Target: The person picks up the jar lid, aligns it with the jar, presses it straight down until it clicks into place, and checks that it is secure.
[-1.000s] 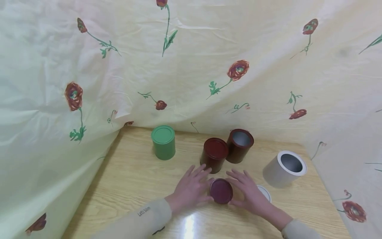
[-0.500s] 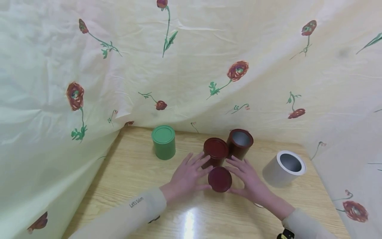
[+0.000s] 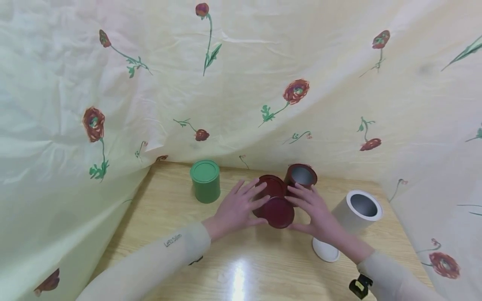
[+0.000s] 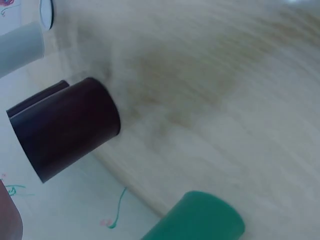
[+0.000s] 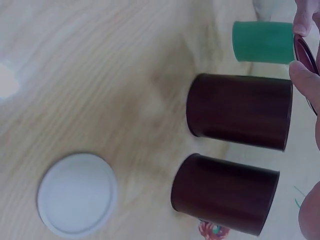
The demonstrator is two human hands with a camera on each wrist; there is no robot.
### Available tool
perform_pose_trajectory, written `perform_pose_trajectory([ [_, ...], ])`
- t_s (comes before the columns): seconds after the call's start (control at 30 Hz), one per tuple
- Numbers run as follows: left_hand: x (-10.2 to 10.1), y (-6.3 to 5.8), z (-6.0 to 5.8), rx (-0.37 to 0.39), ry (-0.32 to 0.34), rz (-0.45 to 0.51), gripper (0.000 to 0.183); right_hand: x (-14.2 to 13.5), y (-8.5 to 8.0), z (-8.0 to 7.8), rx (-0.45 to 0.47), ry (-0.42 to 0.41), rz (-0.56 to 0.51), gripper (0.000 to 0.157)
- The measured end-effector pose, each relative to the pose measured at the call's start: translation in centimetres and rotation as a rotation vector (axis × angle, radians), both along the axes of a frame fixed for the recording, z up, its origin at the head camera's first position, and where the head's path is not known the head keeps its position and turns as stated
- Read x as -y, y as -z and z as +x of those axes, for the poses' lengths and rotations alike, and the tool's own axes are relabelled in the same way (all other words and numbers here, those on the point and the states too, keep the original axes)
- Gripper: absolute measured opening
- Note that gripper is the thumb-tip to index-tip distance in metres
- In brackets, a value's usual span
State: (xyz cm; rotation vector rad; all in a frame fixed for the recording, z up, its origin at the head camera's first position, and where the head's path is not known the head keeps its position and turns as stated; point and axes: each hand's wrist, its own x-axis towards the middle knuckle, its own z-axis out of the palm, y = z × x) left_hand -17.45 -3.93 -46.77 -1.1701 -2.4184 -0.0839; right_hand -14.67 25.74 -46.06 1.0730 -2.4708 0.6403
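Green canister point(image 3: 205, 184) is standing left of the closed maroon canister point(image 3: 273, 188); the left hand point(image 3: 236, 208) is pinching the dark-red lid point(image 3: 278, 213), hanging just before that maroon canister, hiding much of its front; the right hand point(image 3: 314, 215), equally near, is pinching the opposite edge, its wrist point(image 3: 352, 246) partly covering the white lid point(image 3: 325, 251).

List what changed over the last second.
The left hand and right hand moved the red lid away from the person; in the head view it now overlaps the lidded can. Same grip; nothing let go.

That can, open can, green can and white can stayed put.
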Motion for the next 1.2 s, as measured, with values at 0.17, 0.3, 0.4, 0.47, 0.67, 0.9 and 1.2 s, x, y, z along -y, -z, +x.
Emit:
perform_pose_trajectory([
  [0.17,-0.7,-0.9,-1.3,0.016,0.009,0.012,0.07,-0.6,-0.9,-0.8,-0.006,0.021,0.016,0.086],
  [0.3,-1.2,-1.9,-2.2,0.071,0.018,0.005,0.071,-1.1,-1.5,-1.6,-0.025,0.024,0.014,0.086],
  [0.4,-1.7,-2.6,-2.9,0.092,0.024,-0.004,0.072,-1.5,-1.9,-2.1,-0.022,0.031,0.01,0.086],
  [0.47,-2.0,-2.9,-3.3,0.099,0.025,-0.008,0.072,-1.9,-2.1,-2.5,-0.019,0.037,0.009,0.085],
  [0.67,-2.9,-3.3,-4.6,0.077,0.033,-0.031,0.072,-2.9,-2.4,-3.4,0.007,0.063,0.022,0.085],
  [0.9,-4.1,-3.6,-6.0,0.091,0.034,-0.062,0.071,-4.1,-3.0,-4.2,0.063,0.089,0.042,0.082],
  [1.2,-5.8,-4.4,-7.9,0.09,0.063,-0.099,0.071,-5.6,-4.1,-5.3,0.126,0.107,0.069,0.078],
])
